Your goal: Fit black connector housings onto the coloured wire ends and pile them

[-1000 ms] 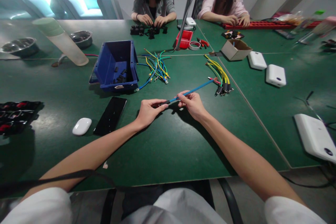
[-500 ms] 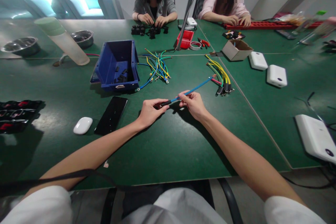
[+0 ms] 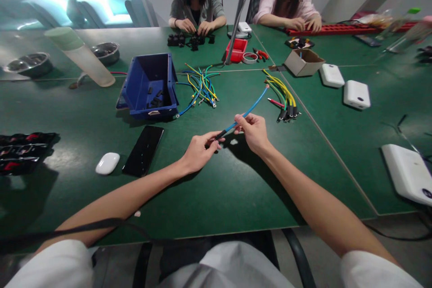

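My left hand (image 3: 199, 150) pinches the near end of a blue wire (image 3: 251, 107), where a short black sleeve (image 3: 221, 134) sits on it. My right hand (image 3: 254, 131) grips the same wire a little farther along. The wire rises from my hands toward the far right, its tip above a bundle of yellow and green wires with black ends (image 3: 281, 94). Both hands hover just above the green table (image 3: 216, 189).
A blue bin (image 3: 150, 84) holding small black pieces stands to the far left, with loose coloured wires (image 3: 200, 86) beside it. A black phone (image 3: 143, 144) and white mouse (image 3: 107, 163) lie at the left. Two people work across the table. White boxes (image 3: 356, 94) lie right.
Both hands have lifted slightly and the wire has tilted up more steeply, its far end swinging away from the table and toward the far side.
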### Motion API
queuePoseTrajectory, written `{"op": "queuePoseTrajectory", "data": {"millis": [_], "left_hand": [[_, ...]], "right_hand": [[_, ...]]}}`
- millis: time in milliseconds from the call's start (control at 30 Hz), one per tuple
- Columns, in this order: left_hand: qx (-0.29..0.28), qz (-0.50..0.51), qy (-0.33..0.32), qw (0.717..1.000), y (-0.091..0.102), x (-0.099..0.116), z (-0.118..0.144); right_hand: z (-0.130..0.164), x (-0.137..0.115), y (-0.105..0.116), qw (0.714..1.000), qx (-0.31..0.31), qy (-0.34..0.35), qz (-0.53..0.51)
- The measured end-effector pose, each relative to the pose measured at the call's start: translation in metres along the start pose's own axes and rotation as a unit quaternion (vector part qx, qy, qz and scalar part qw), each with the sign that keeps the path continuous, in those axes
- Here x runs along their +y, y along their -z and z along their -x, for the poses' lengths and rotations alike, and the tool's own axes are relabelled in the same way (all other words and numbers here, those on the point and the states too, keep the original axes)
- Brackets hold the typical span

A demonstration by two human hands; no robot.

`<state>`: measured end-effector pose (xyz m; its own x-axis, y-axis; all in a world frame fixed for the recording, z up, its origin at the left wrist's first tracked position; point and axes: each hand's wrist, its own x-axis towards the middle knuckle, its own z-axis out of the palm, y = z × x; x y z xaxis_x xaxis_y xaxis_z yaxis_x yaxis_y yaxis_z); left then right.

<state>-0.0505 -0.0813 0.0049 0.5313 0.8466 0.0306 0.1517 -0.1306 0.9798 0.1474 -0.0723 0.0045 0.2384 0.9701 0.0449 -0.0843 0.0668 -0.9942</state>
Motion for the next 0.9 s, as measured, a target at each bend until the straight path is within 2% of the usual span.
{"op": "queuePoseTrajectory", "data": {"millis": [167, 400, 900], "left_hand": [[-0.026, 0.124, 0.057, 0.990, -0.008, 0.003, 0.003], [-0.052, 0.291, 0.155, 0.943, -0.013, 0.000, 0.002], [-0.075, 0.295, 0.159, 0.939, -0.012, -0.006, 0.003]], "right_hand": [[0.002, -0.004, 0.000, 0.999, 0.014, 0.026, 0.016], [0.002, 0.000, -0.001, 0.999, 0.011, 0.028, 0.025], [0.003, 0.001, -0.002, 0.998, 0.017, 0.029, 0.047]]}}
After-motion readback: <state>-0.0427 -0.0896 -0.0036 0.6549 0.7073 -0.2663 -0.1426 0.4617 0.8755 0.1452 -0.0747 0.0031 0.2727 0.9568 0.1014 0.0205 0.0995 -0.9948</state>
